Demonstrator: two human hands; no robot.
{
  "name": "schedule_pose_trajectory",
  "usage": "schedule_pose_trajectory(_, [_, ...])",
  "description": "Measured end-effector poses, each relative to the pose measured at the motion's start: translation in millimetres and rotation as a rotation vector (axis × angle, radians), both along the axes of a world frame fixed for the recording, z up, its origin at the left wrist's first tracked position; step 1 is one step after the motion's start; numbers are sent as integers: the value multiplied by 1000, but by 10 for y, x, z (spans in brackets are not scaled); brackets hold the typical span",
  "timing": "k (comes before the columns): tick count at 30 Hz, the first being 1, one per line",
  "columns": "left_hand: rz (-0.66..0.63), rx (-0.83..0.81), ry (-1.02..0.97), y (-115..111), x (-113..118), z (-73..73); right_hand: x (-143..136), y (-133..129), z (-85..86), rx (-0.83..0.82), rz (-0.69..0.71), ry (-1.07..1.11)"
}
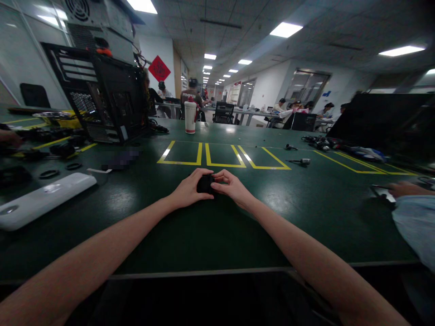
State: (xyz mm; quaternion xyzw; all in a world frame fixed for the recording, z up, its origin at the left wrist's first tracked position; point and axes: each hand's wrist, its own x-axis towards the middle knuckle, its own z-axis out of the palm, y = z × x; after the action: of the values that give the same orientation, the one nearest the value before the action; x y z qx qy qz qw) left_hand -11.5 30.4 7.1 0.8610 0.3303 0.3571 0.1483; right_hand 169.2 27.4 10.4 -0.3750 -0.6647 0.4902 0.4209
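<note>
A small black rounded part (204, 184) is between my two hands, low over the green table (190, 235); its exact kind is too dark to make out. Around its left side curl the thumb and fingers of my left hand (190, 189). From the right, my right hand (234, 186) pinches at the same part with thumb and fingertips. Just beyond my hands, yellow tape outlines (226, 165) mark the tabletop.
A white elongated device (47, 199) lies at the left, near black rings (49, 174). Behind it stands an open black computer case (105, 97). A white cup (190, 117) stands farther back. At right are a metal-ended part (304, 161) and another person's hand (413, 189).
</note>
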Motion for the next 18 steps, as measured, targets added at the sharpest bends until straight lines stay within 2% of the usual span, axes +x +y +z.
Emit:
schedule_pose_trajectory(3, [-1,2,-8,9,-2,-10,3,27,-16,22,-32,-30])
schedule_pose_trajectory(9, [-4,-7,-11,1,-7,-4,32,30,-3,30,25,-50])
schedule_pose_trajectory(15, [-9,-3,-7,-9,-3,13,22,7,19,-74,29,-5])
schedule_pose_trajectory(18, [-6,-15,-3,-21,-3,24,7,26,7,-52,20,17])
